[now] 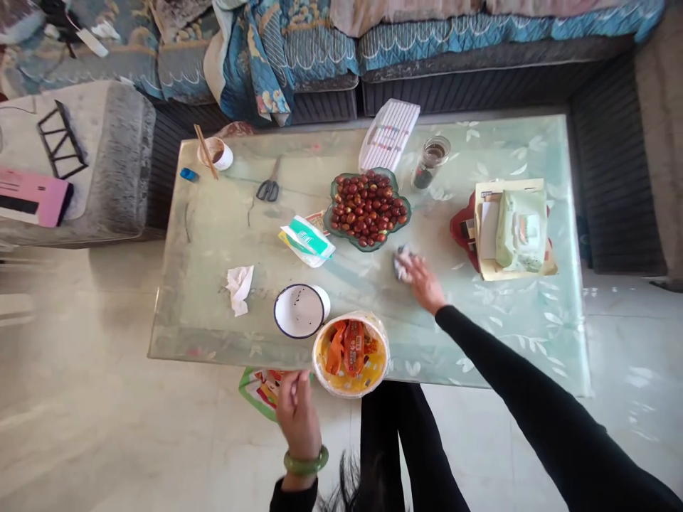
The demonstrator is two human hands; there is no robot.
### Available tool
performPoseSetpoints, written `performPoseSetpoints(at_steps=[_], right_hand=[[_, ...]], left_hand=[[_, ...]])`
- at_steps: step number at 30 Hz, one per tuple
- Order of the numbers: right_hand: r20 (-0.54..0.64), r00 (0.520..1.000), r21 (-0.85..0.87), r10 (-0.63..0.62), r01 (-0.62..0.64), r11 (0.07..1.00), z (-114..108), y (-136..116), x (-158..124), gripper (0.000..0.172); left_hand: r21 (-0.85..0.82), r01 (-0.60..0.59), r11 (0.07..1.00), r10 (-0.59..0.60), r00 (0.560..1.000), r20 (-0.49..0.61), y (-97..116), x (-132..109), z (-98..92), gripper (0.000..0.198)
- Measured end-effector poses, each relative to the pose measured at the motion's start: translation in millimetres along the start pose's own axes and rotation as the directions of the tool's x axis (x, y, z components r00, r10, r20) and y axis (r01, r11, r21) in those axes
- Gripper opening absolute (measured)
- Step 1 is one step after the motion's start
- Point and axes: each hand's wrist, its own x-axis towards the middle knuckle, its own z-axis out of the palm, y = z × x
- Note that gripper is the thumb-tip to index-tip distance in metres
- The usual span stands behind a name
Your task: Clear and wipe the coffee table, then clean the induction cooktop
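Note:
My right hand (pixel 424 282) reaches over the glass table (pixel 480 334) and presses a small crumpled cloth (pixel 402 260) against the top, just right of a green dish of red dates (pixel 368 208). Its fingers are curled on the cloth. My left hand (pixel 297 412), with a green bangle on the wrist, hangs below the table's near edge by a colourful wrapper (pixel 260 387) and pinches its edge. A round tub holding orange packets (pixel 351 353) and a white enamel cup (pixel 299 311) stand at the near edge between my hands.
On the table lie a crumpled tissue (pixel 239 286), a green-white packet (pixel 306 240), scissors (pixel 268 188), a cup with chopsticks (pixel 214 152), a glass jar (pixel 430 161), a white tray (pixel 389 133) and a wipes pack on papers (pixel 520 229). A sofa runs behind; a grey stool (pixel 85 160) stands left.

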Motion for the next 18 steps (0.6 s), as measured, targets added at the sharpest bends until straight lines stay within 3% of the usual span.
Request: performPoseSetpoints(at_steps=[2,5,8,10,12,14,16,18], right_hand=[[0.067,0.996,0.003,-0.061,0.061,0.998,-1,-12,-33,0.081],[0.013,1.0,-0.05,-0.005,0.005,0.999,-2,-14,-53,0.08],[-0.001,1.0,-0.089,0.014,-0.014,0.996,1,-11,-49,0.083],[0.009,1.0,-0.098,0.01,-0.009,0.995,3,-10,-46,0.085],[0.018,1.0,-0.107,0.013,-0.011,0.994,3,-11,-44,0.087],[0.025,1.0,-0.117,0.015,-0.012,0.993,3,-13,-45,0.087],[0.026,1.0,-0.126,0.011,-0.007,0.992,2,-13,-46,0.085],[0.027,1.0,-0.131,0.009,-0.005,0.991,2,-13,-45,0.083]], left_hand=[[-0.144,-0.176,0.974,0.2,0.964,0.175,48,30,61.6,0.031],[-0.333,-0.313,0.89,0.433,0.81,0.395,124,85,200.5,0.045],[-0.335,-0.42,0.843,0.535,0.716,0.449,185,133,345.0,0.084],[-0.272,-0.453,0.849,0.529,0.724,0.443,210,156,418.2,0.108],[-0.237,-0.424,0.874,0.486,0.766,0.421,224,172,466.3,0.117],[-0.232,-0.387,0.892,0.451,0.786,0.423,231,184,492.8,0.112],[-0.233,-0.379,0.896,0.444,0.777,0.445,235,191,503.0,0.101],[-0.229,-0.401,0.887,0.461,0.766,0.447,237,191,499.6,0.091]])
